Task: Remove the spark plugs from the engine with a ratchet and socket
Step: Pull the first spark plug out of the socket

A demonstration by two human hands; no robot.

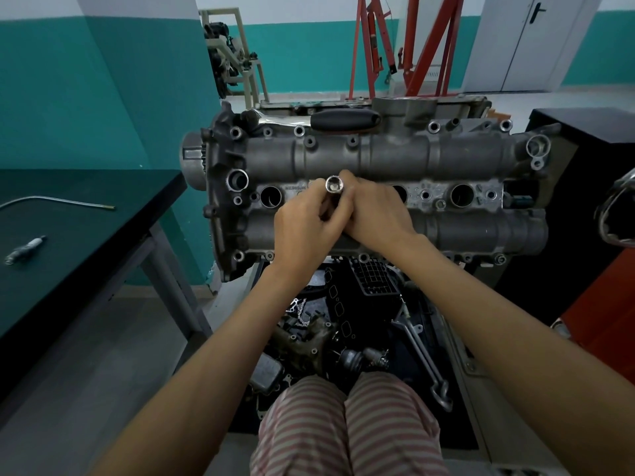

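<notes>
Spark plug (pixel 24 250) lying loose on dark table (pixel 103 214) at far left, well apart from engine (pixel 378 156), beside a thin bent metal rod (pixel 55 201) farther back on the same top. Socket (pixel 333 187), long and chromed, held upright over the middle of the cylinder head, open hex mouth facing the camera; cannot tell whether anything sits inside it. Left hand (pixel 305 231) curled round the socket's lower body, fingers wrapped and thumb pressed against it. Right hand (pixel 374 211) also closed on the socket from the other side, fingers bent over the shaft just below the mouth, touching the left hand. Plug wells in a row along the head: leftmost well (pixel 270 196) open and dark inside, contents not discernible; rightmost well (pixel 462 195) likewise open and dark; a further one partly hidden behind the right hand. Ratchet (pixel 316 120) resting along the far edge of the head, black grip toward the right, untouched. Beneath the engine, a dark tray-like space (pixel 426 324) crowded with loose parts: a gasket, a chain, a grimy casting, a metal bracket. Striped trousers (pixel 347 427) at bottom centre.
</notes>
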